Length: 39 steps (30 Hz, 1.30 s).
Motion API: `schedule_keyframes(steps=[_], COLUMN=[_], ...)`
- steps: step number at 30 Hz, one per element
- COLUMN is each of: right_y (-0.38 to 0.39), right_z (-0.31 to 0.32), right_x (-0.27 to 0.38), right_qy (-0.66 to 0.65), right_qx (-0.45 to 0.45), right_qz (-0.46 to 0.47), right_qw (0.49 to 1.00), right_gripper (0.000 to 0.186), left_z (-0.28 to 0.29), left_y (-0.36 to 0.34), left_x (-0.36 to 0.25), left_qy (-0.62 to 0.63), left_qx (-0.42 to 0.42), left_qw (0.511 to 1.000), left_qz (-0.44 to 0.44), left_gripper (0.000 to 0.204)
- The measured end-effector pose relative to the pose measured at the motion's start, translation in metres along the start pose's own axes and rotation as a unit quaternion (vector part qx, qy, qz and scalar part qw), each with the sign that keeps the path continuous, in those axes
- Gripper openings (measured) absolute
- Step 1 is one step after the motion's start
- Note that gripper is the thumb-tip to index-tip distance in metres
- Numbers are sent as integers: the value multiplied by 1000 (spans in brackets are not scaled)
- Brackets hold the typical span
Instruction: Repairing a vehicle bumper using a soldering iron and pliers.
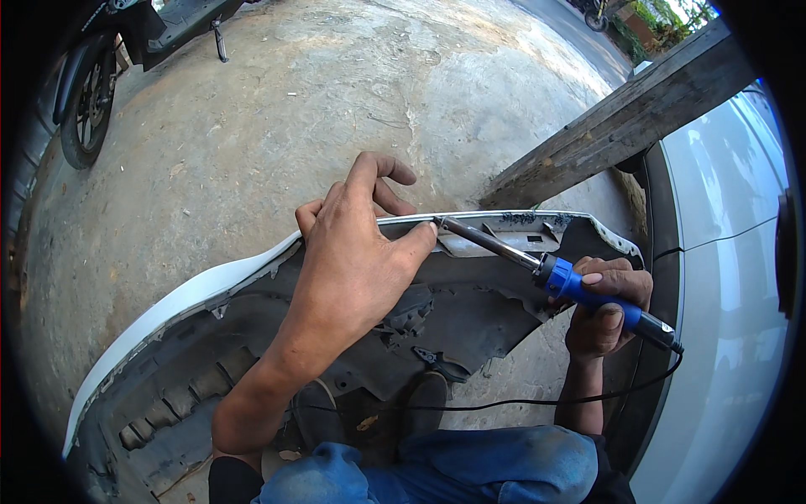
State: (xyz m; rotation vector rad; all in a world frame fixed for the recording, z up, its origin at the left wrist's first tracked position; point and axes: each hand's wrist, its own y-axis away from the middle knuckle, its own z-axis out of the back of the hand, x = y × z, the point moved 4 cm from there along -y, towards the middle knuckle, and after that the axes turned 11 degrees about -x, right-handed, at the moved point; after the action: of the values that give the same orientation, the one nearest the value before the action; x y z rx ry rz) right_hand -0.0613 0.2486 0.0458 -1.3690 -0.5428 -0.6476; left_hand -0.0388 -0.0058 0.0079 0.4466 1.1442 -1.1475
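Observation:
A white car bumper (176, 298), its dark inner side facing up, curves across the lower view. My left hand (344, 260) grips its upper edge, thumb on the inner lip, index finger arched above. My right hand (600, 307) is closed on a blue soldering iron (579, 290) with a black cable. Its metal tip meets the lip beside my left thumb. Dark rough marks (518, 218) line the lip to the right. Pliers (441, 365) lie below on the dark plastic inside the bumper, near my shoes.
A wooden post (621, 101) leans diagonally beyond the bumper. A white car (718, 302) stands close at my right. A parked scooter (88, 109) is at upper left on the concrete floor (235, 126). My jeans and shoes are at the bottom.

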Motion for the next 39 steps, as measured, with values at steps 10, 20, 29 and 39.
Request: schedule_keyframes(steps=[10,20,29,39], right_y=[6,11,11,-2], right_z=[0,13,7,-10], right_x=[0,11,27,45], right_qy=[-3,-27,42,78], right_qx=[-7,-41,-90,-77], right_qz=[-5,71,67,-5], right_qw=[1000,996,993,994], right_gripper=[53,56,49,56], left_z=[0,4,4,4], left_y=[-2,-1,1,2], left_x=[1,2,6,5], left_qy=[25,13,29,38], left_qx=[13,22,19,27], left_qw=[999,999,999,998], left_qz=[28,26,28,53], left_gripper=[44,46,46,47])
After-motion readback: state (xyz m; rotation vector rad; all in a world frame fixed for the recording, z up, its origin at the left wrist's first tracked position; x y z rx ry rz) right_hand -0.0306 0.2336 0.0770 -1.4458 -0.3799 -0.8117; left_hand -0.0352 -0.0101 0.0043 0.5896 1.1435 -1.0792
